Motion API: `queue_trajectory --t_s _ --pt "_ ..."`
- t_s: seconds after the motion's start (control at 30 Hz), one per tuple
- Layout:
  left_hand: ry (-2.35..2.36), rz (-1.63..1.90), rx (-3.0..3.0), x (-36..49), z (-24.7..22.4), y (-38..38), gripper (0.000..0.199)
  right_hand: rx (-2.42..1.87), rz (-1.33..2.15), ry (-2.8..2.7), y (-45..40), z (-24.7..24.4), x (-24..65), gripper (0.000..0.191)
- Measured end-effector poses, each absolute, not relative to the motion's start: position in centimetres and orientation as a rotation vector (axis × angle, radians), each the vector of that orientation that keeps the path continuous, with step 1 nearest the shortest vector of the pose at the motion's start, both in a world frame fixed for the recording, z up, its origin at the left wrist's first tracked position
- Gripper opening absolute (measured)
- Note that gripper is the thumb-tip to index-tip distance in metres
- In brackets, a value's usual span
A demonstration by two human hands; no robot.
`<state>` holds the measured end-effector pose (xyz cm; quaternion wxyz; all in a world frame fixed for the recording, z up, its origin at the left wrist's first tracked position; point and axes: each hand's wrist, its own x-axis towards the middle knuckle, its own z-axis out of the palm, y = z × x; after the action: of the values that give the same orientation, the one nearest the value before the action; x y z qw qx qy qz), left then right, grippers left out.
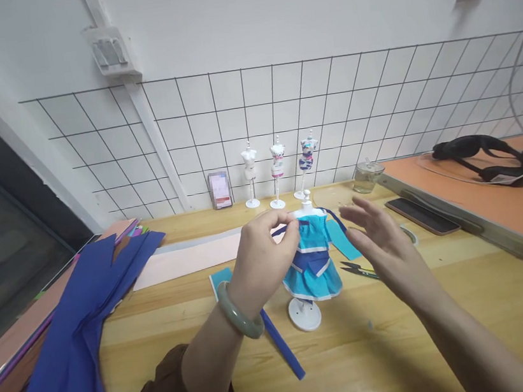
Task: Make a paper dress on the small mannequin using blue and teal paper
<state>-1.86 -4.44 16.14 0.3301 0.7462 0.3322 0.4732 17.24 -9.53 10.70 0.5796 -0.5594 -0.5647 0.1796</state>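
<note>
On the table stands a small white mannequin (pixel 307 204), upright on a round base (pixel 305 315), wearing a bright blue doll dress (pixel 313 234) with white edging and a dark blue waistband (pixel 311 260). My left hand (pixel 266 250), a jade-like bangle (pixel 239 311) at its wrist, pinches at the left of the dress's top, where a dark blue ribbon (pixel 279 230) passes by its fingers. More ribbon (pixel 334 217) curves off the mannequin's right shoulder. Beside that end, my right hand (pixel 383 244) is open, fingers apart. Whether its thumb touches the ribbon is unclear.
Thread snips (pixel 360 270) and a bright blue fabric piece (pixel 343 241) lie right of the mannequin. Dark blue cloth (pixel 68 337) covers the left side. Three small mannequins (pixel 277 165), an upright phone (pixel 220 190) and a glass jar (pixel 367 177) line the back; another phone (pixel 422 216) lies right.
</note>
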Motion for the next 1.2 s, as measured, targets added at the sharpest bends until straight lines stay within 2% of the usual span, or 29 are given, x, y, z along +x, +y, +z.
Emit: queue_trajectory --t_s 0.17,0.5,0.57,0.7,0.83,0.9,1.07,1.13,1.2 --pt "0.86 1.23 1.977 -1.9 16.2 -4.6 0.015 -1.151 0.562 -1.398 -8.0 14.6 14.4 0.065" --pt "0.921 1.172 1.997 -4.0 16.7 -3.0 0.014 -1.215 0.553 -1.337 -7.9 13.9 14.5 0.06" --pt "1.08 1.224 2.089 -5.2 16.7 -1.7 0.016 -1.245 0.531 -1.32 -8.1 13.8 14.7 0.059" --pt "1.744 1.14 2.262 -8.1 16.2 0.7 0.021 -1.241 0.531 -1.284 -8.4 13.5 14.8 0.059" --pt "1.879 1.125 2.244 -9.5 15.6 1.5 0.02 -1.229 0.543 -1.273 -8.4 13.3 14.7 0.062" --pt "1.751 1.148 2.298 -8.9 15.8 1.2 0.021 -1.227 0.551 -1.263 -8.5 13.2 14.6 0.062" --pt "0.761 1.133 2.261 -4.9 16.7 -2.1 0.036 -1.178 0.586 -1.26 -8.5 13.1 14.0 0.059" --pt "0.634 1.155 2.148 -3.4 16.6 -3.5 0.036 -1.14 0.591 -1.271 -8.5 13.1 13.7 0.058" --pt "0.634 1.202 2.091 -2.5 16.4 -4.3 0.029 -1.128 0.587 -1.287 -8.6 13.1 13.5 0.056"
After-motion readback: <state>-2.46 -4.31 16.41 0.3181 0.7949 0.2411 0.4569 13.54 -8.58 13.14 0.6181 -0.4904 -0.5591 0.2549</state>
